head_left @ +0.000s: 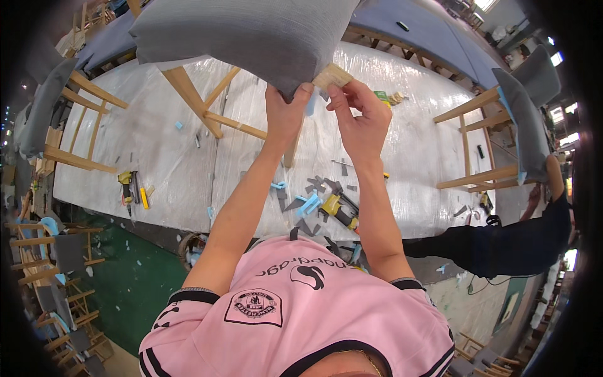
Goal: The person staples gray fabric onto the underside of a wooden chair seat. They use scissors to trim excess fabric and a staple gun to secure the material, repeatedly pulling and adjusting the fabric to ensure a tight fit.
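A grey upholstered chair (245,38) with pale wooden legs (188,94) stands in front of me, its padded part toward the top of the view. My left hand (287,113) is closed on the near corner of its grey fabric, thumb on top; the fingers underneath are mostly hidden. To the right of that corner, my right hand (364,119) pinches a small flat tan piece (331,76) between thumb and fingers. The piece touches or nearly touches the fabric edge; its material is unclear. A bit of light blue foam (309,105) shows under the corner.
Plastic film covers the worktable (251,163). Near me lie a yellow staple gun (339,212), blue scraps (308,203) and grey scraps. At left are another staple gun (127,188) and a yellow knife (144,198). More chairs (94,94) stand either side; a dark-clothed person (502,248) is at right.
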A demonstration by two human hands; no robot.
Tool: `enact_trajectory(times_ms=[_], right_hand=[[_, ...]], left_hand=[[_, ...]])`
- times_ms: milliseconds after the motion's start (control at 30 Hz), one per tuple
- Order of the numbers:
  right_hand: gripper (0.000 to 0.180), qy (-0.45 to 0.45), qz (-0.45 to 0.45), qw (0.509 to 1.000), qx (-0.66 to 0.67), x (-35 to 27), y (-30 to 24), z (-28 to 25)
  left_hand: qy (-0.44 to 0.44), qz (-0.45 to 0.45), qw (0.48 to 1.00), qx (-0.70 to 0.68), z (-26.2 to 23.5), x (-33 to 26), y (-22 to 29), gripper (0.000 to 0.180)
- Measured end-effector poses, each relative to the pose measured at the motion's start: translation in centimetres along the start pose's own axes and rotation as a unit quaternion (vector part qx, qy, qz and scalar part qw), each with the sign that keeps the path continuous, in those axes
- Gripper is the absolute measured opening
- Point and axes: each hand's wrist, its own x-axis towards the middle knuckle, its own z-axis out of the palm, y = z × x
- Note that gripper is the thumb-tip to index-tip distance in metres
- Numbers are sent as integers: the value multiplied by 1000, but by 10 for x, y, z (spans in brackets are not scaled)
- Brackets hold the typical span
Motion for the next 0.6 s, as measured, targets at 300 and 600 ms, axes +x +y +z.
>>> enact_trajectory(times_ms=[300,600], right_hand=[[18,-3,-53,996,-66,2,-16,11],[18,0,-45,994,-96,9,-15,11]], left_hand=[[-21,32,999,-25,-5,5,-2,44],[-14,18,999,-30,-4,9,-4,45]])
